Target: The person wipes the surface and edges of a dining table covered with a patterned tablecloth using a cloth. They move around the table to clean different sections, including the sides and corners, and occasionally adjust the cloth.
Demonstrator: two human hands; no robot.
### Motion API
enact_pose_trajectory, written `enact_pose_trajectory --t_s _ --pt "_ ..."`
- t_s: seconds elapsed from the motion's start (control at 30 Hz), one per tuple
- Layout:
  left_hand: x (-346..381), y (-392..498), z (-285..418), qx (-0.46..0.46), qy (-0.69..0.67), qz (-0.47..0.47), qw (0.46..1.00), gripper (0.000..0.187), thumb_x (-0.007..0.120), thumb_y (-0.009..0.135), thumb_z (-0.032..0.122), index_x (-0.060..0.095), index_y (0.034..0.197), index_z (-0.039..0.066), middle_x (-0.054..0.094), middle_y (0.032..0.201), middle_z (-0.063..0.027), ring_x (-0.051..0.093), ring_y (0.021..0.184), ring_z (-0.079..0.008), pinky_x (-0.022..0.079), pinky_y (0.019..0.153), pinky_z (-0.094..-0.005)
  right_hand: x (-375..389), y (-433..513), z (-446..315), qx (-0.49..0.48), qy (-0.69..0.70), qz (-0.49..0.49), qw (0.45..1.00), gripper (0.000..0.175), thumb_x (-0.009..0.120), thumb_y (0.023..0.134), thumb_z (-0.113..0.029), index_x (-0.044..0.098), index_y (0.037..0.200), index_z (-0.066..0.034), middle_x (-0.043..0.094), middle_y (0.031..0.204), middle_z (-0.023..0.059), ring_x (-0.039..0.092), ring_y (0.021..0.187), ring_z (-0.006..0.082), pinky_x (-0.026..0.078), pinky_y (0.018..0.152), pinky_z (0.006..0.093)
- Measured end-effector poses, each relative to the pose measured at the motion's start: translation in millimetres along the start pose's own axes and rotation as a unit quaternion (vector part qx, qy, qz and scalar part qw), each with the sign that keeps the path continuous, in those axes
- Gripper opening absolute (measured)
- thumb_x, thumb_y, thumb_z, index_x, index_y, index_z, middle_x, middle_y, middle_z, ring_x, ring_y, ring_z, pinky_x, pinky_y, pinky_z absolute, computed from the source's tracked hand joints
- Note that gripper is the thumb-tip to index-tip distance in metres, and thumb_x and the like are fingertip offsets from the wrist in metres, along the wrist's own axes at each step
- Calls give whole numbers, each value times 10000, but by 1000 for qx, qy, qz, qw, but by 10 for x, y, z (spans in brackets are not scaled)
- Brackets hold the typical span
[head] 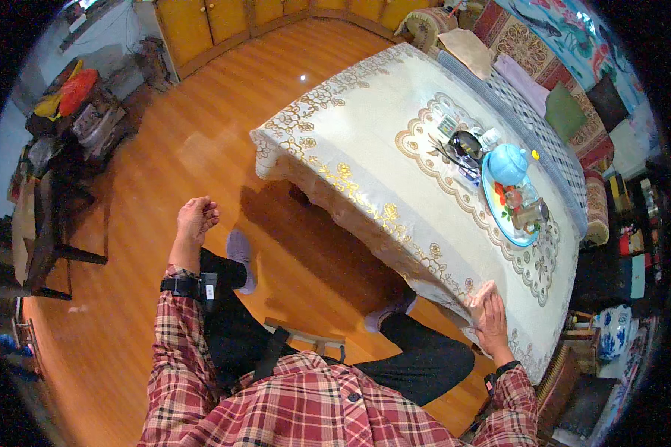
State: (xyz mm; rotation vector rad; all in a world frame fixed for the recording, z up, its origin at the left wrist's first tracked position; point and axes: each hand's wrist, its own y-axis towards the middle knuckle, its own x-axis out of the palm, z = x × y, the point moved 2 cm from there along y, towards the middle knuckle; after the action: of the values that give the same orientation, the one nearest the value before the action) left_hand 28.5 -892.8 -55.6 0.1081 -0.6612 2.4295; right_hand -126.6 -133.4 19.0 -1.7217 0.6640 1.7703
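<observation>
My right hand (492,324) rests at the near edge of a table under a cream tablecloth (369,151) with gold floral trim. Under its fingers is a pale pink cloth (483,290), partly covered by the hand. My left hand (197,217) hangs above the floor by my left leg, away from the table; its fingers are curled and nothing shows in them. Farther in on the table, a scalloped lace mat (419,139) lies beneath an oval tray (495,215). The tray bears a light-blue teapot (508,163), glassware and a clear jar (528,215).
Beside the tray are a black round object (465,145) and several small items. A sofa with cushions (565,112) runs along the table's far side. At left stands a dark wooden chair (39,234) near piled things. A blue-and-white porcelain vessel (614,332) stands at right.
</observation>
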Motion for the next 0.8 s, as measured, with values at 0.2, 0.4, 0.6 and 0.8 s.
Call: enact_pose_trajectory --t_s 0.2,0.4,0.6,0.8 --pt "147 -39 19 4 16 -2 1000 114 613 939 194 583 917 86 652 827 -56 635 647 -159 543 570 -297 63 -70 68 30 42 11 999 934 752 709 -132 241 1489 -66 239 1540 198 203 1435 424 208 1186 485" --pt "283 -159 191 19 -11 -42 999 98 587 956 171 581 914 83 650 823 -55 633 653 -150 539 578 -282 48 905 -506 -68 39 14 997 941 769 712 -230 251 1480 -65 244 1539 204 206 1439 421 194 1180 515" --pt "274 -218 209 35 -59 -71 995 94 581 962 158 588 907 81 657 817 -59 629 650 -147 538 577 -284 -49 1849 -1086 -94 64 34 993 915 735 752 -312 253 1494 -73 222 1555 203 184 1449 408 176 1182 500" --pt "182 -182 229 47 -96 -75 991 89 585 961 161 583 928 79 655 841 -58 623 667 -159 532 619 -304 -54 2932 -1765 -151 80 65 983 823 697 820 -362 297 1487 -92 226 1562 187 200 1444 401 201 1166 484"
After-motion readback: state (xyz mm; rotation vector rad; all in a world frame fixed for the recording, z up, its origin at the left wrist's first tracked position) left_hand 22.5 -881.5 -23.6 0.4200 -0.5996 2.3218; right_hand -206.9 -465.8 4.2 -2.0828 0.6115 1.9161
